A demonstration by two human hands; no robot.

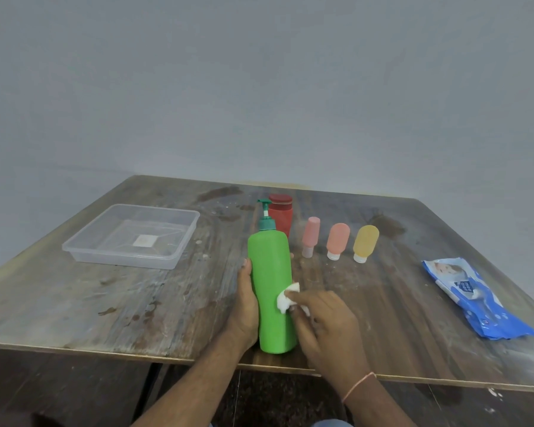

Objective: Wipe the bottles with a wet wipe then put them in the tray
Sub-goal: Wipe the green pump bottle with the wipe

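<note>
A tall green pump bottle [270,272] stands near the table's front edge. My left hand [244,306] grips its left side. My right hand [324,322] pinches a crumpled white wet wipe [285,298] and presses it against the bottle's right side. Behind the green bottle stands a red bottle [281,214], partly hidden. To its right stand three small upside-down bottles in a row: a pink one [310,235], a salmon one [337,240] and a yellow one [365,242]. A clear plastic tray [179,252] sits at the left with nothing in it.
A blue pack of wet wipes [478,300] lies at the right of the worn wooden table [105,303]. A grey wall rises behind the table. The table's front edge runs just below the green bottle.
</note>
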